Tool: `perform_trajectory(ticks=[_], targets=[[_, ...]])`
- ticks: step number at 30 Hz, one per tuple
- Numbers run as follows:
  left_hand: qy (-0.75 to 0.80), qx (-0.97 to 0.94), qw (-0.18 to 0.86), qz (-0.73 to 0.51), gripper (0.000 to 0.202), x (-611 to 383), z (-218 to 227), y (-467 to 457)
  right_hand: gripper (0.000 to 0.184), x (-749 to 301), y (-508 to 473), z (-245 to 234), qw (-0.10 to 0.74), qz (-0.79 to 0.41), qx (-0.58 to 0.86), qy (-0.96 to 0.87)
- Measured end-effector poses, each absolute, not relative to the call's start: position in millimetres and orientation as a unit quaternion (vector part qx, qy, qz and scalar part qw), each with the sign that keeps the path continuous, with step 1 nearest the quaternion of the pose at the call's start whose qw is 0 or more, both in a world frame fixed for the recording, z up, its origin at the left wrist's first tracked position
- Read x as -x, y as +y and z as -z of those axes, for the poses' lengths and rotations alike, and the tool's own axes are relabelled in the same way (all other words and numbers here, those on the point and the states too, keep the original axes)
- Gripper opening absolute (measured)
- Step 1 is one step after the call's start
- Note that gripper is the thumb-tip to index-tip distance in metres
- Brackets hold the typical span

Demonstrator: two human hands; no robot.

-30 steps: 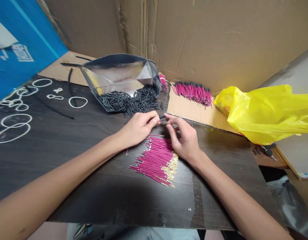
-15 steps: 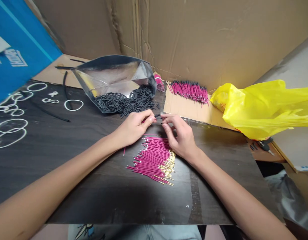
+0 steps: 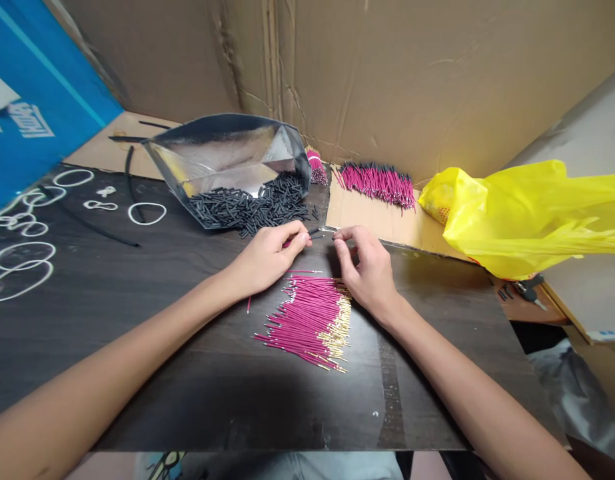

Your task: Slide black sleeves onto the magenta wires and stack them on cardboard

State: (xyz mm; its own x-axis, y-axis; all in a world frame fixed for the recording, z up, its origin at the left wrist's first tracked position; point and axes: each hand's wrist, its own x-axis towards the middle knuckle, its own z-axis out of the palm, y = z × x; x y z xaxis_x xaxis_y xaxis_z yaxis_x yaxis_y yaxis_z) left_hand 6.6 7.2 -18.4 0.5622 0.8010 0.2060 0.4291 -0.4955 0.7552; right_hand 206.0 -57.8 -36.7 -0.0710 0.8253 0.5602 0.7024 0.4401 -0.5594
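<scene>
My left hand (image 3: 272,259) is closed in a pinch around pink wires, of which a little shows at the fingers. Black sleeved ends (image 3: 314,232) stick out of it to the right. Just right of them, with a gap between, my right hand (image 3: 368,267) is curled with thumb and forefinger together; what they hold, if anything, is too small to make out. Below both hands lies a spread of pink wires (image 3: 302,310), with gold tips on the right and silvery tips on the left. Behind my left hand, short black tubes (image 3: 247,208) fill the mouth of a foil bag (image 3: 222,150).
Pink wires with black ends (image 3: 377,185) lie on a cardboard sheet (image 3: 357,215) at the back. Near them stands a banded wire bundle (image 3: 316,165). A yellow plastic bag (image 3: 517,213) is on the right. White rubber bands (image 3: 147,222) lie left, before a cardboard wall (image 3: 412,73).
My right hand has drawn slightly right, away from the black ends in my left hand, and its fingers are more curled. My left hand has stayed in place.
</scene>
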Motion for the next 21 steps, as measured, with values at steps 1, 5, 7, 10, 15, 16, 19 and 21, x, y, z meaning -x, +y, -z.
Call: perform_trajectory(ticks=[1,5,7,10,15,16,19,21], targets=[[0.380,-0.814,0.337,-0.283,0.029,-6.8,18.5,7.1,0.012,-207.5,-55.8,38.0,0.418,-0.060,0.543,-0.726],[0.384,-0.773,0.397,-0.311,0.027,-7.9,18.6,6.6,0.012,-211.3,-49.8,41.1,0.361,-0.048,0.555,-0.747],[0.370,-0.739,0.457,-0.328,0.026,-8.9,17.8,5.8,0.013,-209.9,-50.6,39.3,0.377,-0.061,0.535,-0.753],[0.347,-0.686,0.528,-0.362,0.024,-11.5,15.7,2.9,0.014,-203.8,-56.2,33.2,0.425,-0.095,0.511,-0.741],[0.348,-0.624,0.566,-0.411,0.024,-16.4,12.4,-4.8,0.012,-192.3,-66.0,24.0,0.479,-0.129,0.517,-0.698],[0.354,-0.612,0.568,-0.423,0.024,-17.1,11.8,-6.3,0.011,-190.1,-67.2,22.8,0.489,-0.125,0.526,-0.684],[0.349,-0.555,0.600,-0.459,0.026,-19.1,9.3,-10.5,0.010,-181.8,-70.0,20.9,0.497,-0.137,0.548,-0.659],[0.329,-0.509,0.641,-0.470,0.027,-20.9,7.2,-13.9,0.009,-174.2,-71.2,21.2,0.478,-0.167,0.550,-0.665]])
